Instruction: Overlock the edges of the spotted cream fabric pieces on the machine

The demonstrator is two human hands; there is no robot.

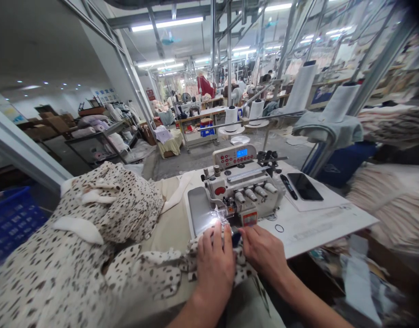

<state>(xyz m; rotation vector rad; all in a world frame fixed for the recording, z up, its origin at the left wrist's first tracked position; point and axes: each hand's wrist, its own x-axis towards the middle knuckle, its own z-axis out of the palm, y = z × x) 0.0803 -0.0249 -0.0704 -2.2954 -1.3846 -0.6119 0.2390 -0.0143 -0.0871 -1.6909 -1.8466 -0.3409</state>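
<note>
A cream overlock sewing machine (pixel 242 191) with a lit needle area stands on the white table (pixel 319 228). Cream fabric with dark spots (pixel 76 269) spreads in a large heap left of it and runs under both hands to the presser foot. My left hand (pixel 214 259) lies on this fabric just in front of the needle area. My right hand (pixel 264 250) grips the fabric's edge to the right, its fingertips close to my left hand. The needle and the seam are hidden behind glare and fingers.
A black phone (pixel 305 187) and a dark tool (pixel 289 187) lie on white paper right of the machine. Thread cones (pixel 232 116) stand behind it. A blue crate (pixel 13 218) sits at the left, folded fabric piles at the right, and people work at distant machines.
</note>
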